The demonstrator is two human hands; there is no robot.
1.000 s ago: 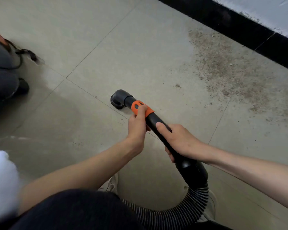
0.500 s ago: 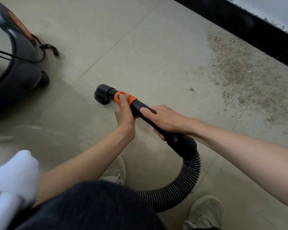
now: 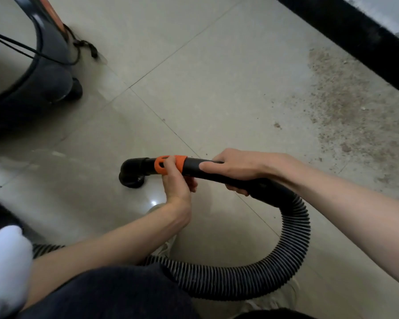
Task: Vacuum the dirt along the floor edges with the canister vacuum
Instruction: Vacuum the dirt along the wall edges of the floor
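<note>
The black rigid plastic vacuum wand (image 3: 217, 172) is being gripped in both hands. The right hand (image 3: 237, 166) is being wrapped around the wand's middle, fingers curled under it and thumb lying along the near side. The left hand (image 3: 177, 180) is being closed on the orange plastic collar (image 3: 169, 164) just left of it, thumb and fingertips pinching the ring as if it were being turned or slid; which of the two cannot be told. At the wand's left end, the black elbow-shaped nozzle (image 3: 133, 172) is being held mouth down, at or just above the pale grey tiled floor (image 3: 217, 77).

From the wand's right end, the black ribbed flexible hose (image 3: 293, 238) is being looped near the person's knees and led off left. The hose is judged soft and springy, so it would likely drag and twist; the wand is judged stiff and light, and is best held on the plain tube behind the collar, as is being done.

The dark canister vacuum body (image 3: 32, 77) is standing at the far left, its black power cord (image 3: 21, 51) trailing across it; its contents are hidden. The brown scattered dirt (image 3: 346, 107) is lying at the far right along the black skirting board (image 3: 346, 35), well apart from the nozzle and not yet being reached.
</note>
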